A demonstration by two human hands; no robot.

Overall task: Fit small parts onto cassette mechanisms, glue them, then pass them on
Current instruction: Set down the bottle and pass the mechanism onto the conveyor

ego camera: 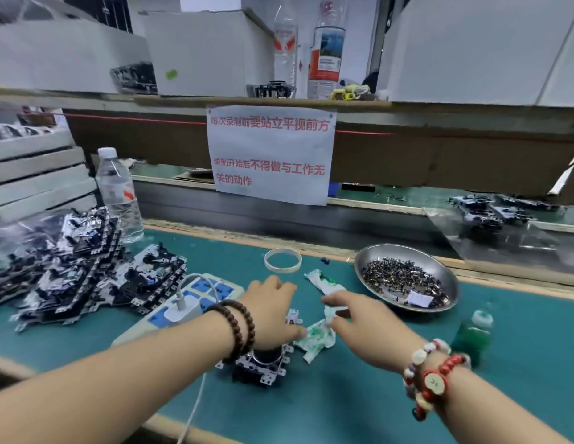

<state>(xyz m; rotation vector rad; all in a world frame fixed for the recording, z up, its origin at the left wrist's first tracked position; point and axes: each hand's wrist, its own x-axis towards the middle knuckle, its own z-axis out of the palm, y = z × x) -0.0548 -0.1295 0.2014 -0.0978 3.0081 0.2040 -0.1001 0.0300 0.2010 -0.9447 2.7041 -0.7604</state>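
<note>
Reaching out over the green desk [359,408], both hands are near the middle of the view. The left hand [273,310] lies over a cassette part [263,363], which sits on the desk under the wrist at about 6 o'clock from the hand. A small white bit [293,316] peeks out by the left fingers [297,331], but I cannot tell if they pinch it or only touch it. The right hand [364,325] is at 3 o'clock from the left one, with its fingers a little apart and loose, touching a crumpled white paper [316,342] stained green. I cannot tell if they hold it.

A metal dish [439,267] full of tiny dark parts [397,277] sits at 1 o'clock from the right hand. A small green bottle [474,334], maybe the glue, stands at 3 o'clock, blurry. A big heap of cassette parts [87,267] waits at 9 o'clock, beside a water bottle [119,193] and a power strip [196,299].

It looks like the very start of one piece: the cassette part is set down, and nothing seems glued yet. The next move likely needs a tiny part from the dish, picked up with a careful pinch, then pressed in the right spot.
</note>
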